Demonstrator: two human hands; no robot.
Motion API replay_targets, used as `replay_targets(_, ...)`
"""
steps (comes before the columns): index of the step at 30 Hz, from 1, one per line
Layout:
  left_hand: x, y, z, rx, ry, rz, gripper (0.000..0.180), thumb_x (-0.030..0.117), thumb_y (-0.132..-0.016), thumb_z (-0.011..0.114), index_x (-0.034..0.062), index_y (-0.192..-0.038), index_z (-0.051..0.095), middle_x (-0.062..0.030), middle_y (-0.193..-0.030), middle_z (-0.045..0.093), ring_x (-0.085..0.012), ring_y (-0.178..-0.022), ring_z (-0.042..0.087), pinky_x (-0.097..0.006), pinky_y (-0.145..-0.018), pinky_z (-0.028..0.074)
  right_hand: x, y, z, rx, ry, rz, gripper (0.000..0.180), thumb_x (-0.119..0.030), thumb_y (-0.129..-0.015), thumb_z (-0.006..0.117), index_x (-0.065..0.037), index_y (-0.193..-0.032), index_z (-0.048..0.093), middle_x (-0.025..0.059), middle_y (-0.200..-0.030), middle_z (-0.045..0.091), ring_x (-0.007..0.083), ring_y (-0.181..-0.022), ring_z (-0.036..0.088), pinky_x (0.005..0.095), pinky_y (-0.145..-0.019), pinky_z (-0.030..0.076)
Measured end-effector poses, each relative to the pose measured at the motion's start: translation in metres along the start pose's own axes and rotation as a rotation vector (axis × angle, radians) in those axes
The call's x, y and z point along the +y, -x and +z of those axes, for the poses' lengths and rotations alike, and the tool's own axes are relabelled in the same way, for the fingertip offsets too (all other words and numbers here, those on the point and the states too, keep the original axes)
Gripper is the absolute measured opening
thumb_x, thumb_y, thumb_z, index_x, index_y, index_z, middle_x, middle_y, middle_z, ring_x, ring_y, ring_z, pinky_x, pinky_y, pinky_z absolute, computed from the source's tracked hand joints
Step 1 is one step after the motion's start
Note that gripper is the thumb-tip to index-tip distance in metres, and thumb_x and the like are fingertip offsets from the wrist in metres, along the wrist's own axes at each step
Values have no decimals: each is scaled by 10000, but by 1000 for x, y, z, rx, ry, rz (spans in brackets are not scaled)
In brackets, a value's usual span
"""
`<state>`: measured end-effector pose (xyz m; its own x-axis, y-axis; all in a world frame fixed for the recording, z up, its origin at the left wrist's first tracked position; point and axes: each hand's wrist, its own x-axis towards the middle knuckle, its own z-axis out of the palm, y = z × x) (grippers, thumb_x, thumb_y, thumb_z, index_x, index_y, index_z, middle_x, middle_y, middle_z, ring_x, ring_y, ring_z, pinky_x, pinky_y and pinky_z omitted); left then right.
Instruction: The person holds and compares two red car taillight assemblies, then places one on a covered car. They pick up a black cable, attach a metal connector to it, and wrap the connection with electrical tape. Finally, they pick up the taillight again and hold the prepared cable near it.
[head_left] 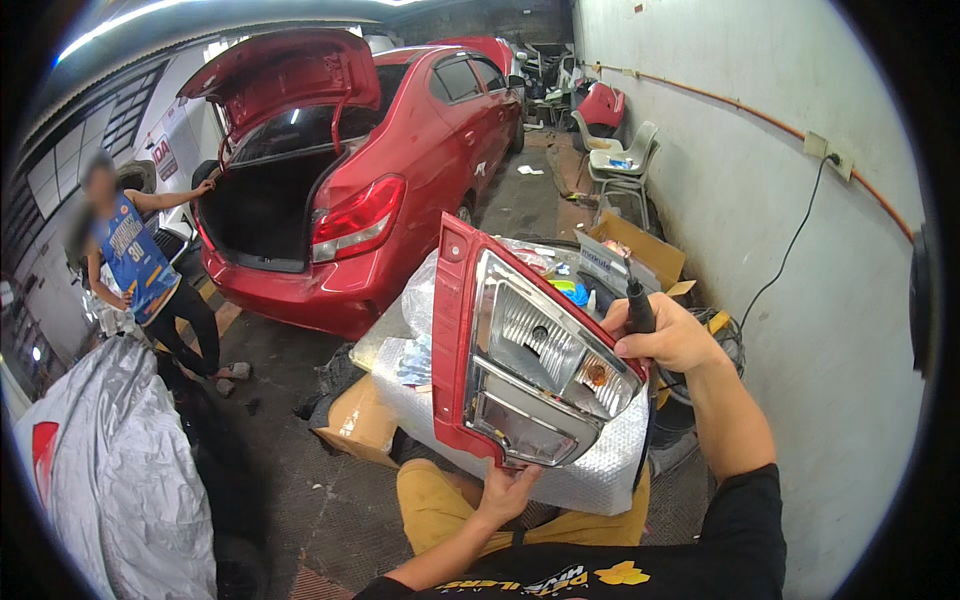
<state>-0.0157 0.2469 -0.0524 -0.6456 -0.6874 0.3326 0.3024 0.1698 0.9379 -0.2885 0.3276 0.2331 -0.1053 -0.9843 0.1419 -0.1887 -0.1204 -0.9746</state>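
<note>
In front of me I hold up a car light with a red rim and clear and chrome sections. My left hand grips its lower edge, fingers closed around it. At its right side, my right hand is closed around a black pen-shaped tool, with the thumb and fingers next to the light's edge. The tool's exact kind and its tip are hard to make out. Bubble wrap covers a surface under the light, in front of my knees.
A red car stands ahead with its trunk open. At the left, another person rests a hand on it. A cardboard box, stacked chairs and a plugged-in cable are along the right wall. A grey cover drapes something near left.
</note>
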Motion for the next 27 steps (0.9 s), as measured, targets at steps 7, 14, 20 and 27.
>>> replay_targets(7, 6, -3, 1, 11, 86, 30, 416, 154, -966, 714, -7, -1293, 513, -101, -1173, 660, -198, -1084, 624, -357, -992, 463, -1, -1, 2, 9, -20, -52, 275, -81, -805, 782, 41, -1043, 720, 12, -859, 648, 67, -611, 565, 212, -533, 435)
replay_targets(14, 14, -4, -3, 145, 82, 58, 578, 228, -957, 731, -23, -1389, 440, -105, -1244, 623, -218, -1133, 602, -371, -1015, 452, 0, -2, -3, 68, 12, 5, 313, -65, -818, 764, 50, -1106, 717, 8, -788, 660, 54, -610, 565, 211, -544, 433)
replay_targets(20, 36, -18, -20, 273, 102, 114, 722, 389, -1011, 611, -45, -1504, 311, -134, -1409, 505, -238, -1300, 487, -390, -1120, 364, 4, -2, 1, 161, 243, -4, 328, -118, -831, 733, 24, -1126, 715, -11, -809, 662, 46, -649, 563, 227, -564, 433)
replay_targets(27, 61, -57, -63, 256, 9, 68, 1027, 448, -769, 879, -42, -1499, 349, -135, -1420, 510, -249, -1298, 511, -389, -1107, 400, 22, -11, 14, 126, 131, 62, 258, -144, -852, 742, 7, -1055, 689, 10, -729, 619, 73, -604, 564, 257, -539, 451)
